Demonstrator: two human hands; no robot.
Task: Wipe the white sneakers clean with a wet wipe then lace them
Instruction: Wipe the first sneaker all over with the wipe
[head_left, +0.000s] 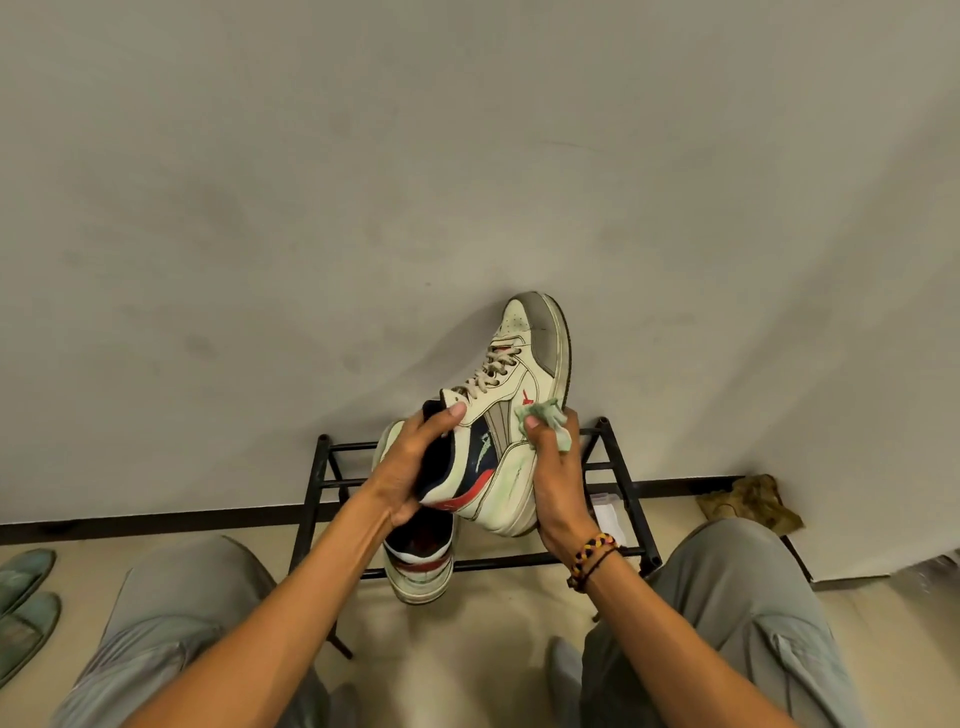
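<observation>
Your left hand (410, 467) grips the sneaker (511, 415) at its collar; at three o'clock, your right hand (558, 478) pinches the wipe (540, 415) against its side.

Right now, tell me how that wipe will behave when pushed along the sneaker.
The wipe is bunched and creased in the right hand, so it is probably limp and will likely crumple or fold over rather than stay flat. It looks thin and light. The sneaker, gripped at the collar by the left hand, seems stiff enough to press against.

A black metal tube shoe rack (332, 480) stands against the grey wall (363, 182). Two pale green slippers (23, 597) lie far left. A crumpled brownish thing, perhaps cloth (750, 503), lies right.
</observation>
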